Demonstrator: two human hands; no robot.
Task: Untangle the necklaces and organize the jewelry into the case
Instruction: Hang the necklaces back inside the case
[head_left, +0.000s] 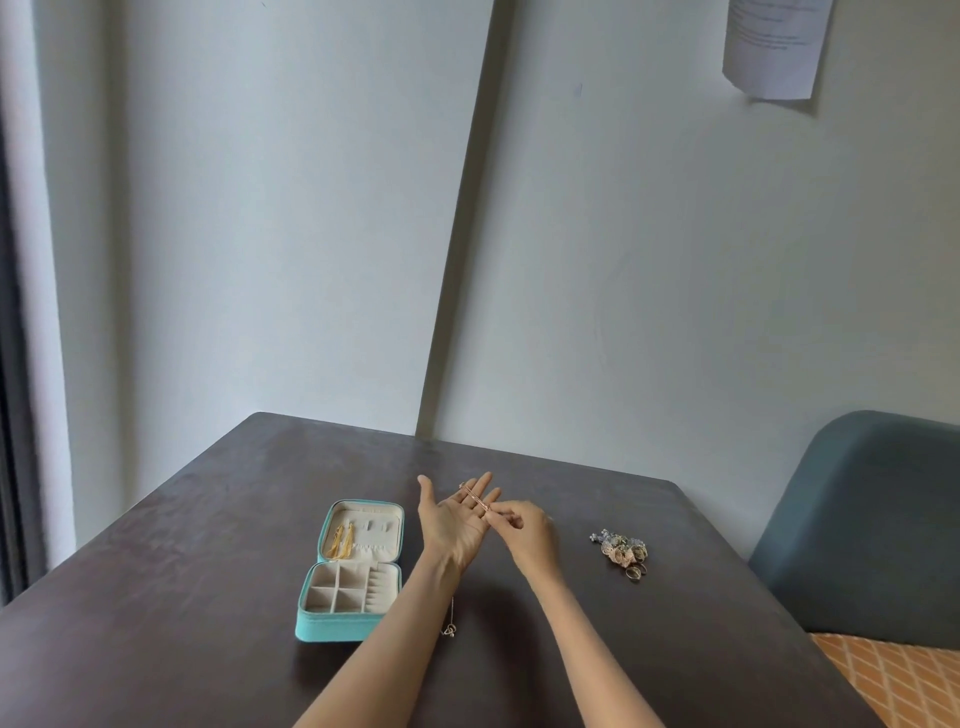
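Case (349, 571): open on the table (208, 571), gold earrings (342, 541) hung in the lid, trays bare.
Left hand (456, 519): palm up, fingers straight, a rose-gold chain (475, 498) draped over them.
Pendant (449, 630): dangles below the left wrist.
Right hand (522, 527): fingertips pinch the chain beside the left fingers.
Pile (623, 552): tangled jewelry, well apart at right.
Risk: a hard tug could tighten a knot or slip the chain off.
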